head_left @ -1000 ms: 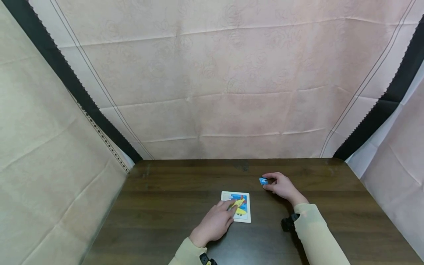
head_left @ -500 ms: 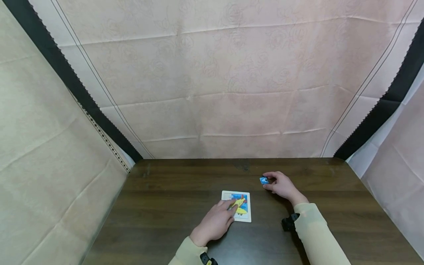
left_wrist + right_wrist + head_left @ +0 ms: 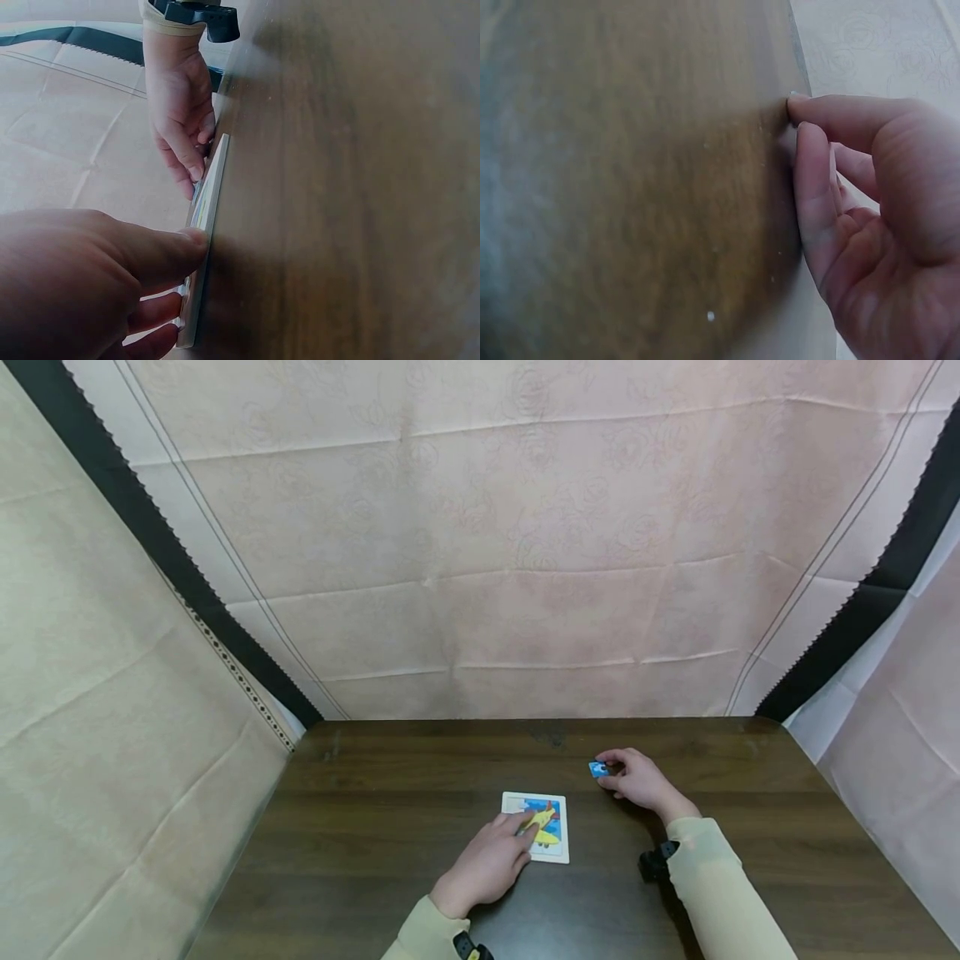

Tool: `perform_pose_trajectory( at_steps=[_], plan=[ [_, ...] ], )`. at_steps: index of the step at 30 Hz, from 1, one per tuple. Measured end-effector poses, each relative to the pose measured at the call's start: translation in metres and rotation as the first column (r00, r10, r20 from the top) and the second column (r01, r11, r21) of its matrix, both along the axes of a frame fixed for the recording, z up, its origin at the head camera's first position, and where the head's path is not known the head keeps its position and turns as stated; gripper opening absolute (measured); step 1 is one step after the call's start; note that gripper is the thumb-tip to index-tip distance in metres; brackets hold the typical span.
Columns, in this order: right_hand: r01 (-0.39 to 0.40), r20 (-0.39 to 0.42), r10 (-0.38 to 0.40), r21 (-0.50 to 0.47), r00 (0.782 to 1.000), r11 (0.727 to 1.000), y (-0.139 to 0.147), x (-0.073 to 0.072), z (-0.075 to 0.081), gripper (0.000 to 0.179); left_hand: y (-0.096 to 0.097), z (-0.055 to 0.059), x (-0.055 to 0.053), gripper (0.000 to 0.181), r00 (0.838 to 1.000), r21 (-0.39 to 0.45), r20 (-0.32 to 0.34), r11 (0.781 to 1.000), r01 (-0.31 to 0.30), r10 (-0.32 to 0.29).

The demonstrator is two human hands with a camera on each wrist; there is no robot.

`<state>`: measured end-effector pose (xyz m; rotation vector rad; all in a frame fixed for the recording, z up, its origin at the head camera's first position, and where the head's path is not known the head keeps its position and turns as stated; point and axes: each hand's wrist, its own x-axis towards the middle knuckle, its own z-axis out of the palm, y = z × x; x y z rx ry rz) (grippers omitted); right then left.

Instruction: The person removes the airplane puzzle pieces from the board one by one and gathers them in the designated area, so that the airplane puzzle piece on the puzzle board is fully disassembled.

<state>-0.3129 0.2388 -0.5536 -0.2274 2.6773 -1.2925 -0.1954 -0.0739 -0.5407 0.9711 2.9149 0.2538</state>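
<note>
A white-framed puzzle board (image 3: 553, 858) with a yellow plane on blue lies flat on the table in the head view. My left hand (image 3: 486, 862) rests on its left part, the fingers reaching over the picture. Seen edge-on in the left wrist view, the board (image 3: 215, 184) has my left thumb (image 3: 180, 251) against it. Farther back to the right, my right hand (image 3: 643, 785) pinches a small blue puzzle piece (image 3: 597, 769) between thumb and fingertips, at or just above the tabletop. In the right wrist view the fingers (image 3: 817, 165) hide most of that piece.
The brown wooden table (image 3: 390, 810) extends around both hands. A pale cloth wall (image 3: 525, 568) rises behind its far edge, with cloth on both sides too. A small white speck (image 3: 711, 316) is on the tabletop. Each wrist wears a dark camera strap.
Almost nothing differs: the right hand with the puzzle piece has shifted very slightly to the right. The left hand and the board stay in place.
</note>
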Motion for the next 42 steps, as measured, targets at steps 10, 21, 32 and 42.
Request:
perform_pose_trajectory(
  at_steps=[10, 21, 32, 42],
  plan=[
    [0.017, -0.008, -0.017, 0.003, 1.0, 1.0, -0.0015, 0.0014, 0.0016, 0.04, -0.0008, -0.0022, 0.0001, 0.046, 1.0, 0.002, 0.012, 1.0, -0.007, 0.007],
    [0.02, -0.014, -0.02, 0.001, 1.0, 1.0, -0.0018, 0.0008, 0.0011, 0.04, 0.0008, -0.0027, 0.0004, 0.045, 0.999, 0.018, 0.029, 1.0, -0.021, 0.021],
    [0.028, -0.016, -0.028, -0.007, 0.999, 1.0, -0.002, 0.002, 0.0009, 0.04, 0.0014, -0.0043, -0.0005, 0.045, 1.0, 0.01, 0.019, 1.0, -0.021, 0.021],
    [0.028, -0.019, -0.028, 0.002, 0.999, 1.0, -0.001, 0.0025, 0.0005, 0.041, 0.0026, -0.0021, 0.0004, 0.046, 0.999, 0.016, 0.029, 1.0, -0.024, 0.023]
  ],
)
